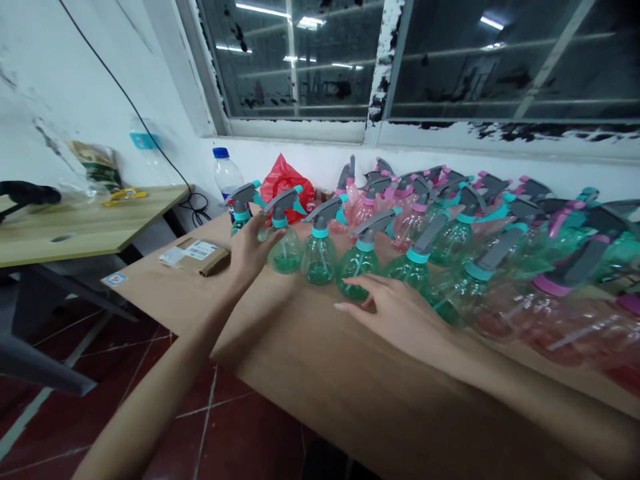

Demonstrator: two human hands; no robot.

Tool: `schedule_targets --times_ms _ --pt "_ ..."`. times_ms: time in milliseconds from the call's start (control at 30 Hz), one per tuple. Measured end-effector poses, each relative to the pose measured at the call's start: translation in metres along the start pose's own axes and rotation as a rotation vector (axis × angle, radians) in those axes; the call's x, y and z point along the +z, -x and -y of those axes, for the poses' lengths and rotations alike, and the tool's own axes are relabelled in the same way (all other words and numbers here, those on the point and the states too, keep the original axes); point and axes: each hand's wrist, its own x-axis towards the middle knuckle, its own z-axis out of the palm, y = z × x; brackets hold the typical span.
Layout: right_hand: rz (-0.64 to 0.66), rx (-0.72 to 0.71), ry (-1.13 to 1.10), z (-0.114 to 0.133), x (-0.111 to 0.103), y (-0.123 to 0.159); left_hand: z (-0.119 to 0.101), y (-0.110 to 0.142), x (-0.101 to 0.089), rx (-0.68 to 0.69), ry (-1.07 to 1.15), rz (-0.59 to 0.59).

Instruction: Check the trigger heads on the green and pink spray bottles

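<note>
On our brown worktop [300,333], we see a row of green spray bottles [320,261], pink spray bottles [520,308] at the right, a red bag [280,179] far back and a flat box [206,256] left.

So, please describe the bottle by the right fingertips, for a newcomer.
Under the window, a brown table carries spray bottles. In their front row, take the fourth bottle from the left, green with a turquoise collar. Only this one has the index fingertip of the right hand in front of its belly.
</note>
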Motion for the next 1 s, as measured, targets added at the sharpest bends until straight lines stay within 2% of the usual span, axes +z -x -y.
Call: schedule_targets --times_ms 100,200,333,467,600,700,833,1000 --pt "-0.001 -0.008 0.0 -0.002 -0.002 0.008 -0.007 0.018 -0.01 0.057 -0.023 -0.103" --pt "0.003 -0.015 -0.004 -0.002 -0.004 0.018 -0.021 0.035 -0.01 0.093 -0.024 -0.079" --pt "0.017 -0.01 -0.039 0.002 -0.007 0.035 -0.039 0.043 0.012 0.147 -0.029 0.046" --pt "0.062 0.02 -0.127 0.011 -0.015 0.063 -0.044 0.038 0.041 0.166 -0.061 0.046" --pt "0.126 0.012 -0.143 0.017 -0.026 0.092 -0.045 0.032 0.053 0.185 -0.151 0.084" --pt "0.135 -0.001 -0.127 0.017 -0.033 0.106 -0.049 0.031 0.049 0.19 -0.249 0.12" --pt "0.137 0.036 -0.166 0.006 -0.034 0.113 -0.054 0.038 0.034 0.174 -0.38 0.133" --pt "0.137 0.102 -0.203 -0.022 -0.024 0.117 -0.068 0.072 0.012 0.119 -0.486 0.14"
